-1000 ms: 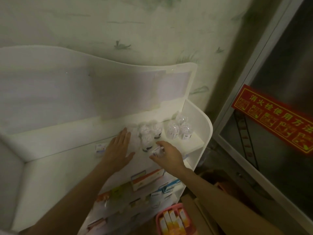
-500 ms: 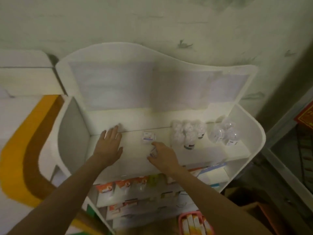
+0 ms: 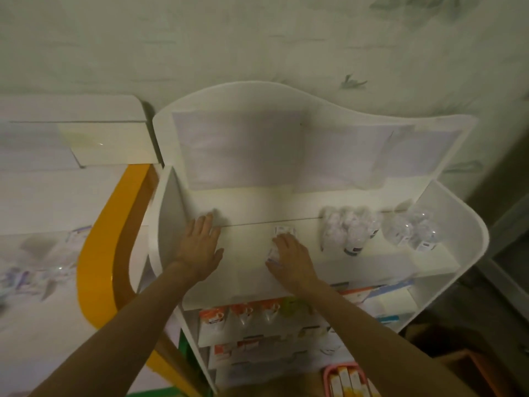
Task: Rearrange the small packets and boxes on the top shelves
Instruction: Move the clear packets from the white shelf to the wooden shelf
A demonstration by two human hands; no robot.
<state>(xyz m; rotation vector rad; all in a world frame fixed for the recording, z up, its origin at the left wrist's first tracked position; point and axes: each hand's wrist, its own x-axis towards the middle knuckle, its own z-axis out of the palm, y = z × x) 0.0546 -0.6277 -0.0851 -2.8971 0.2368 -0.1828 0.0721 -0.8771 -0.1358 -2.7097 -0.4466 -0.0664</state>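
My left hand (image 3: 200, 247) lies flat with straight fingers on the left end of the white top shelf (image 3: 249, 276), fingertips near the back wall. My right hand (image 3: 289, 259) is at the shelf's middle and holds a small clear-wrapped bottle (image 3: 272, 255) against the palm. Just beyond its fingertips lies a small white packet (image 3: 283, 231). To the right stands a cluster of several wrapped bottles (image 3: 349, 233), and further right another cluster of clear wrapped bottles (image 3: 412, 233).
Lower shelves hold orange-and-white boxes (image 3: 217, 318) and blue-and-white boxes (image 3: 380, 293). A pink basket (image 3: 343, 379) with cartons sits at the bottom. A second white unit with an orange band (image 3: 100, 253) stands to the left. The wall rises behind.
The view swung left, so the shelf unit now sits centred. Both hands slid leftward along the top shelf, away from the bottle clusters; the right hand still holds the small bottle.
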